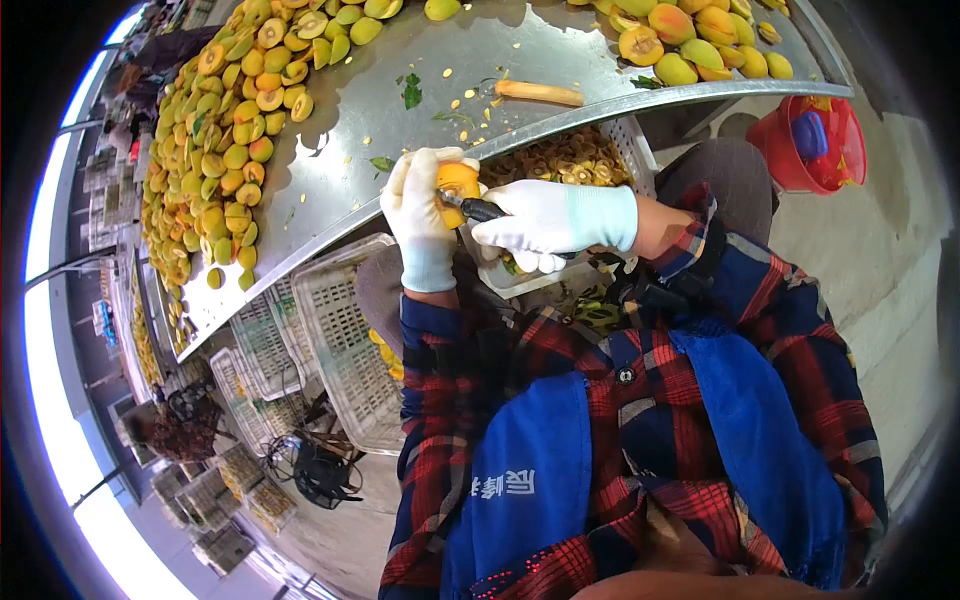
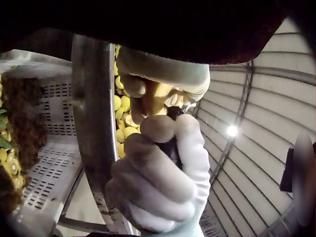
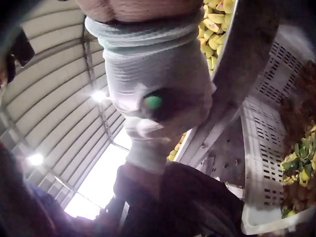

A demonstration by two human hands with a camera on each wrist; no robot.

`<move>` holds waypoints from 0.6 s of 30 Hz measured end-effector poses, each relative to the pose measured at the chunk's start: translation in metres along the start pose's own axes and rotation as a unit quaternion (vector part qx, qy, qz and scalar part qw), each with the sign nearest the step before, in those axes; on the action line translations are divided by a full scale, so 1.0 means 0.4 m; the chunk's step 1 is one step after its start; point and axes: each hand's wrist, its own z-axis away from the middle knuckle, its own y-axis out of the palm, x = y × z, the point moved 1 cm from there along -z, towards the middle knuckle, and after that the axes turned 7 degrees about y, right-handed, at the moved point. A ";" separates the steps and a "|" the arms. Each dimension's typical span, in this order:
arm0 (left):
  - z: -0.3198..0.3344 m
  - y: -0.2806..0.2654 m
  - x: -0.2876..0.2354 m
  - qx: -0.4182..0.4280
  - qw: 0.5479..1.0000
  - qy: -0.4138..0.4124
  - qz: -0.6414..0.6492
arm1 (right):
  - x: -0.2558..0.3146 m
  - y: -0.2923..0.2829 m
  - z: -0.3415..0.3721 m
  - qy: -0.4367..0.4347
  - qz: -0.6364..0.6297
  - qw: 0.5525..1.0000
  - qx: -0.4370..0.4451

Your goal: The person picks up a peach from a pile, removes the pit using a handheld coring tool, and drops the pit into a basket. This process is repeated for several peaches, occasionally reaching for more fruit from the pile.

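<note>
In a white glove, my left hand (image 1: 422, 200) grips a yellow-orange fruit (image 1: 458, 190) above the table's near edge. My gloved right hand (image 1: 545, 216) curls round the black handle (image 1: 482, 209) of a small tool whose metal end meets the fruit. The left wrist view shows the right hand's fingers (image 2: 158, 173) wrapped round that dark handle, with the fruit (image 2: 159, 97) held just beyond it by the left hand (image 2: 168, 74). In the right wrist view the right hand's glove (image 3: 158, 74) hides the fruit; a green spot shows on the handle's end.
The metal table (image 1: 350, 110) bears a large heap of fruit (image 1: 215, 150), more fruit at the right, leaves and a wooden stick (image 1: 540, 93). Under its edge stands a white crate (image 1: 632, 150) of cut pieces. Empty crates (image 1: 355, 340) lie left; a red bucket (image 1: 835, 150) stands right.
</note>
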 end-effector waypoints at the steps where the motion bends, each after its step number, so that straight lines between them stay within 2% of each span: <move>1: -0.005 -0.004 0.018 0.011 1.000 -0.003 -0.007 | -0.008 0.013 -0.002 -0.009 0.055 0.995 -0.077; 2: -0.007 0.002 0.036 -0.028 1.000 0.004 -0.010 | -0.013 0.017 -0.002 -0.020 0.110 0.982 -0.153; 3: -0.001 0.000 0.045 -0.032 0.999 0.006 -0.007 | -0.017 0.016 -0.002 -0.017 0.115 0.981 -0.153; 5: 0.007 0.004 0.042 -0.036 0.999 0.018 -0.034 | -0.023 0.017 0.001 -0.020 -0.023 0.998 -0.060; 6: 0.014 0.018 0.016 -0.027 0.999 -0.025 0.005 | -0.022 0.015 0.009 -0.043 -0.064 0.997 0.002; 7: 0.016 0.018 0.016 -0.029 0.999 -0.022 0.008 | -0.024 0.016 0.008 -0.042 -0.060 0.997 0.002; 8: 0.017 0.018 0.019 -0.005 0.989 -0.058 0.139 | -0.027 0.019 0.004 -0.068 -0.083 0.994 0.029; 9: 0.017 0.020 0.022 0.020 0.959 -0.093 0.269 | -0.027 0.024 0.002 -0.093 -0.104 0.989 0.057; 10: 0.017 0.022 0.023 0.016 0.945 -0.117 0.306 | -0.028 0.034 0.001 -0.105 -0.097 0.989 0.033; 11: 0.013 0.025 0.027 0.016 0.945 -0.111 0.308 | -0.022 0.039 -0.005 -0.119 -0.062 0.991 0.011; 14: -0.004 0.019 0.043 -0.053 0.916 -0.163 0.363 | -0.023 0.055 -0.008 -0.049 0.032 0.990 -0.127; 15: -0.012 -0.001 0.045 -0.022 0.912 -0.151 0.381 | -0.026 0.054 -0.007 -0.075 0.156 0.971 -0.167; 17: -0.013 -0.046 0.029 -0.137 0.934 -0.161 0.288 | -0.073 0.020 -0.029 -0.117 0.407 0.884 -0.197; 18: -0.004 -0.088 0.010 -0.113 0.940 -0.124 0.298 | -0.101 0.004 -0.023 -0.172 0.510 0.810 -0.234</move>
